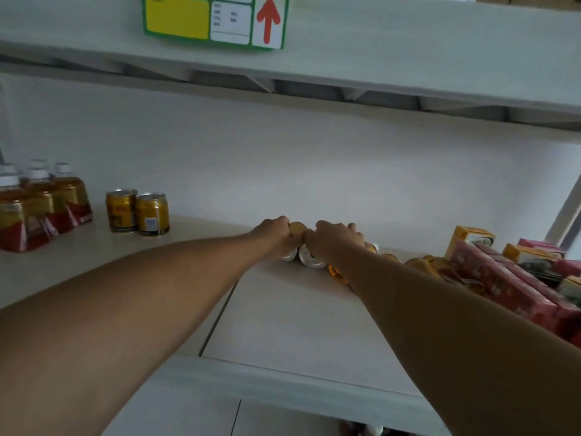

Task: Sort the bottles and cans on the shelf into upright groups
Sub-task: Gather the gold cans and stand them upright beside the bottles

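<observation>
Far left: bottles (37, 209) & two upright cans (138, 212) already grouped. Centre frame: left hand (276, 236) and right hand (336, 239), fingers clamped on lying cans (309, 254). Risk: round cans roll off the shelf (298, 325) edge or knock neighbours.

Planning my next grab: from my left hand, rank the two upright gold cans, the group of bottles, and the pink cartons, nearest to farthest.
1. Upright gold cans, left of the left hand.
2. Pink cartons, far right, and bottles, far left: too close to call.
</observation>
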